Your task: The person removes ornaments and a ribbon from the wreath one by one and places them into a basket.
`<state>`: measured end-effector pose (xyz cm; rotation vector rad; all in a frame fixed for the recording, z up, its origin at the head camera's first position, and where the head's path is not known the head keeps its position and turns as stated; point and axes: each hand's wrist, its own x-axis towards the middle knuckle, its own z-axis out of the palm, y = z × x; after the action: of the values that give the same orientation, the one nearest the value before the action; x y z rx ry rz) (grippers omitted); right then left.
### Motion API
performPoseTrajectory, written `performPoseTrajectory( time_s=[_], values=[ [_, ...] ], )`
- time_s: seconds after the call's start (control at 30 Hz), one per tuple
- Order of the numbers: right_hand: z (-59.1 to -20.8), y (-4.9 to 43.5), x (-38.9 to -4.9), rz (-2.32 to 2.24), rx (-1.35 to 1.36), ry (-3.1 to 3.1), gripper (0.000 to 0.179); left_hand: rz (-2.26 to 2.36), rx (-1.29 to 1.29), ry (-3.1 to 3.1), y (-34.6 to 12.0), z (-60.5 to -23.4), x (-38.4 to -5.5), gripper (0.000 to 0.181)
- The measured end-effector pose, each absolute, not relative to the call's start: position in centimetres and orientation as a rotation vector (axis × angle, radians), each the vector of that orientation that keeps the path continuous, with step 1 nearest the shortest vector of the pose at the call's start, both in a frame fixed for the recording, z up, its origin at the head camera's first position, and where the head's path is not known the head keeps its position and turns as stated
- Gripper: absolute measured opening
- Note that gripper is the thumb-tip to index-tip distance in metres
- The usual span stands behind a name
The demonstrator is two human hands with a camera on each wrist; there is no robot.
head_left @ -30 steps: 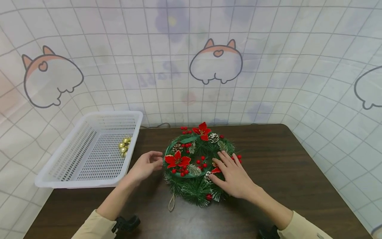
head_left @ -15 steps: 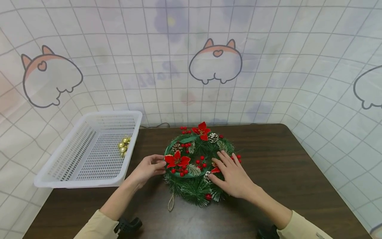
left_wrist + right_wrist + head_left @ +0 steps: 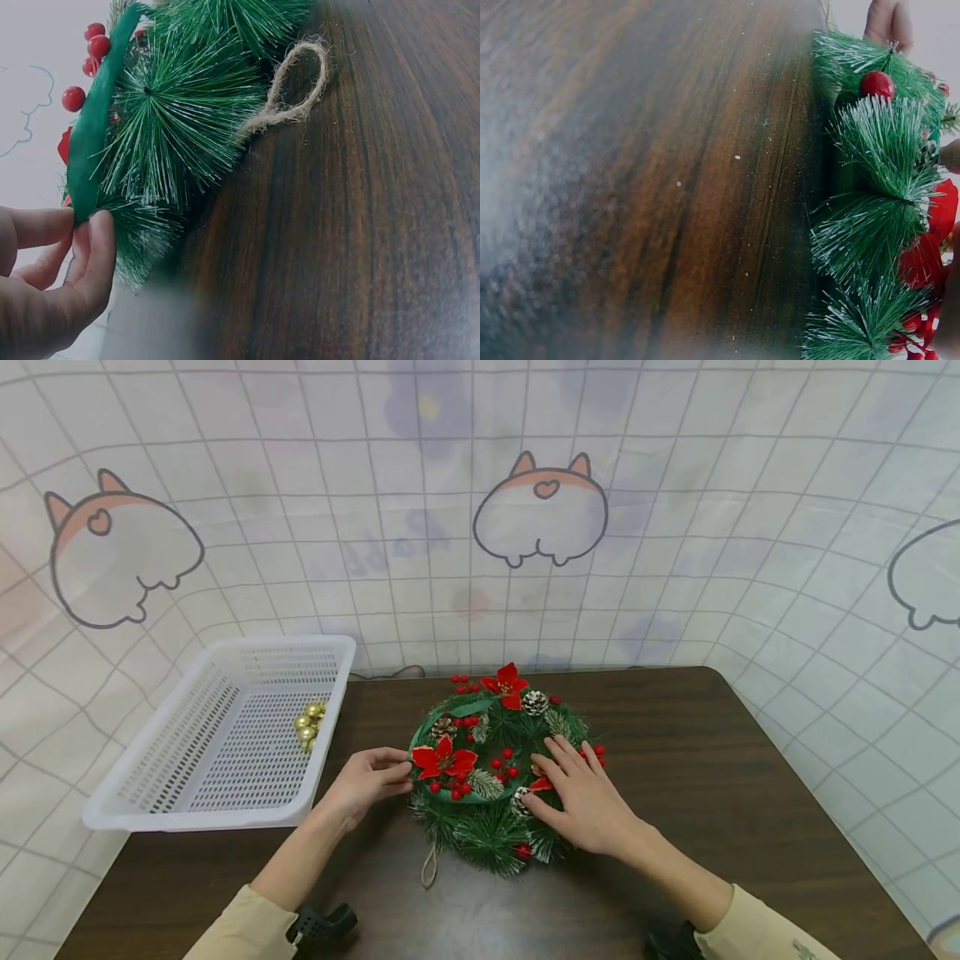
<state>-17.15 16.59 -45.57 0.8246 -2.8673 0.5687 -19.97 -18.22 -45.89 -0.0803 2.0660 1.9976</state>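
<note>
A green pine wreath (image 3: pixel 491 839) lies on the table, trimmed with red poinsettias (image 3: pixel 444 758), red berries and pinecones (image 3: pixel 535 702). Along its top runs a green ribbon (image 3: pixel 94 135). My left hand (image 3: pixel 360 787) is at the wreath's left side, and the left wrist view shows thumb and fingers pinching the ribbon's edge. With fingers spread and nearly straight, my right hand (image 3: pixel 588 802) rests on the wreath's right side, partly covering a poinsettia and a pinecone. A twine loop (image 3: pixel 283 117) sticks out at the wreath's front left.
To the left stands a white perforated plastic basket (image 3: pixel 202 821), its right side holding several gold balls (image 3: pixel 306 733). The brown wooden table (image 3: pixel 697 760) ends at a patterned cloth backdrop (image 3: pixel 540 610). A dark cable (image 3: pixel 390 675) lies along the back edge.
My left hand has moved slightly right and its fingers have closed onto the ribbon's edge. My right hand and the wreath have stayed in place.
</note>
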Motion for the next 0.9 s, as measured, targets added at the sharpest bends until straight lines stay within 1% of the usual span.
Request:
performPoseTrajectory(
  time_s=[0.33,0.7,0.9],
  values=[
    [-45.5,16.6,-17.2,0.554,0.836,-2.859,0.071,2.091,-0.13,2.043,-18.4,-45.4,-20.0,0.033],
    [-45.5,16.5,-17.2,0.559,0.835,-2.868,0.072,2.295,-0.185,1.853,-18.2,-44.9,-20.1,0.028],
    [-45.5,16.6,-17.1,0.556,0.833,-2.864,0.071,2.363,-0.172,1.738,-18.3,-44.8,-20.1,0.019]
  ],
)
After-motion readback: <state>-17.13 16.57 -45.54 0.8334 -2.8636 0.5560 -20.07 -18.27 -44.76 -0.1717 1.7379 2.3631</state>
